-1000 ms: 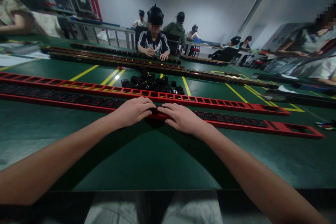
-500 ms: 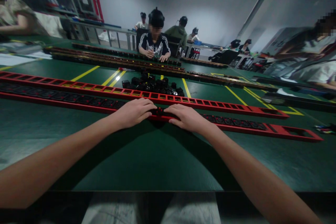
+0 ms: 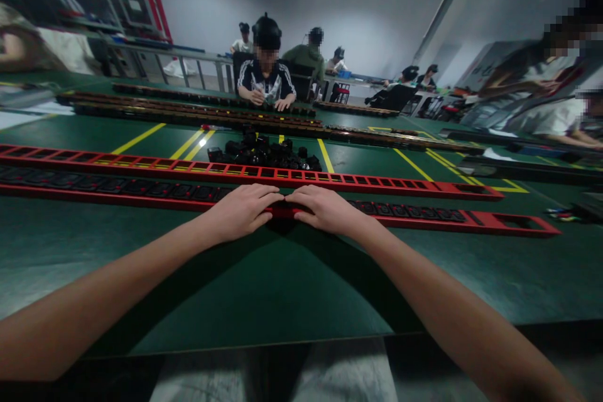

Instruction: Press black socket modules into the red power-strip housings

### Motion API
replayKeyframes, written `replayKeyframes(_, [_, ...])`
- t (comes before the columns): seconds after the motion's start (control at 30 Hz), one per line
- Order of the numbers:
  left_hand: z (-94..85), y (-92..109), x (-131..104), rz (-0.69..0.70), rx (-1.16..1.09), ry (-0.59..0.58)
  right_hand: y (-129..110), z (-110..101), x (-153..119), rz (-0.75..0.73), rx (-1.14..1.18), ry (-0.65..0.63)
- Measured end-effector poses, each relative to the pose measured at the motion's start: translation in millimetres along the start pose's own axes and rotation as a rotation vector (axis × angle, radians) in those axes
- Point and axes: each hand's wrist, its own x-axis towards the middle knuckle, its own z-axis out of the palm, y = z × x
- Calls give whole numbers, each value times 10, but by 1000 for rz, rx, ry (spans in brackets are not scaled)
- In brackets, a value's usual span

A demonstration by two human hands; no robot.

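A long red frame lies across the green table, its slots filled with black square parts. On its middle rests my left hand, fingers pressed together over the frame and thumb at the near rail. My right hand mirrors it from the other side, its fingertips almost touching those of the left. Whatever lies beneath the fingertips is hidden. Behind runs a second red frame with open slots, and beyond that is a heap of loose black parts.
Long dark strips lie across the table farther back. A person in a striped jacket sits opposite, both hands on the table. More people sit left, right and behind. Cables lie at the right.
The view has shifted a little, so the frames and heap appear farther left. My hands have come closer together over the frame, covering the small gap between their fingertips.
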Motion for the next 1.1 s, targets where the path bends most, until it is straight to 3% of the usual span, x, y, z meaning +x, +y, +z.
replayKeyframes(0.3, [25,18,8,-1,37,16,-4,5,6,6,-13,-8])
replayKeyframes(0.4, [19,3,11,-9,64,-11,43,-55,-11,12,-2,-65])
replayKeyframes(0.7, [-16,-38,33,-27,142,-51,314,-374,-152,329,-46,-360])
replayKeyframes(0.9, [-57,-67,33,-33,135,-59,337,-318,-170,230,-57,-258])
replayKeyframes(1.1, [-166,-259,-121,-63,188,-93,203,-127,-42,116,-113,-120])
